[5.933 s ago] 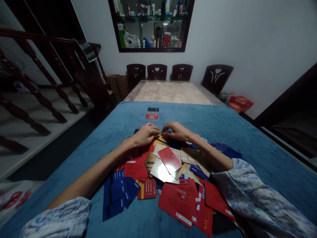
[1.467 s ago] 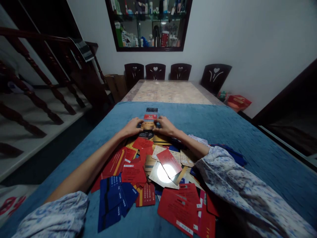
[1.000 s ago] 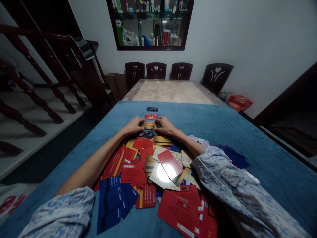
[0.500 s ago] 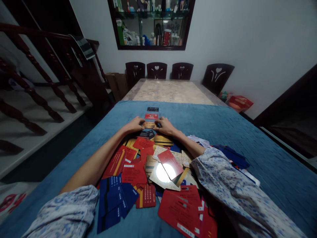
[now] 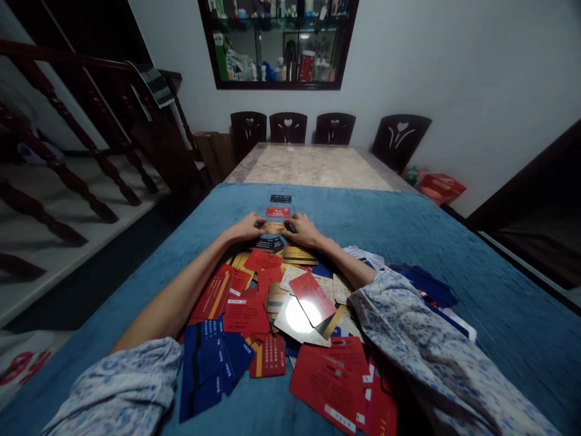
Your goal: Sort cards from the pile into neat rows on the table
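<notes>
A gold-tan plastic card lies beyond the pile, with my left hand closed at its left edge and my right hand closed at its right edge. Just past it on the cloth are a red card and, farther off, a black card, in a rough column. Black cards with white print lie on the near side of my fingers. Between my forearms spreads a loose heap of red cards, blue cards, gold cards and pale cards, one of them shining with glare.
A blue cloth covers the near part of the stone-topped table. More blue cards and white cards lie beyond my right forearm. Dark chairs stand at the far end, and a wooden railing runs on the left.
Both hands stay at the gold-tan card's edges, with almost no movement. The view has shifted very slightly; the cards lie as before.
</notes>
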{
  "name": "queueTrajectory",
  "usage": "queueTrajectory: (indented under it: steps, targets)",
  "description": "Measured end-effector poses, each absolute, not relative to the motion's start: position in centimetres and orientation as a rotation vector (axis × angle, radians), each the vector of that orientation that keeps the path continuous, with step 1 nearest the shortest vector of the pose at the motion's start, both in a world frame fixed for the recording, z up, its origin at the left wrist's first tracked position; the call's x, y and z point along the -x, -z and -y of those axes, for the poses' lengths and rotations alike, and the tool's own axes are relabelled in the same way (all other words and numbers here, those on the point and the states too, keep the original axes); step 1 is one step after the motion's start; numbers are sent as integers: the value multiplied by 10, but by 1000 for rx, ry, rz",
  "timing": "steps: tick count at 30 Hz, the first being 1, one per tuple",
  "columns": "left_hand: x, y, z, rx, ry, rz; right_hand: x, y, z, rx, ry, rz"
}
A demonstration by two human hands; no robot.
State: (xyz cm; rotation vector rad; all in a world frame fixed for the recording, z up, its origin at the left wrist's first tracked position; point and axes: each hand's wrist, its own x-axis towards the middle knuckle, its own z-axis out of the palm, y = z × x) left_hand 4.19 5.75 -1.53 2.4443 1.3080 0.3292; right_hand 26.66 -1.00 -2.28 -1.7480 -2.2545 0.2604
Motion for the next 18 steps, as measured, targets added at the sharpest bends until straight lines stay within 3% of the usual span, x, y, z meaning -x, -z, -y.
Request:
queueTrajectory:
  steps: [18]
  targets:
    - [-35,25,-57,-2437,-489,-1244,-268,27,5,1710,-196,2298]
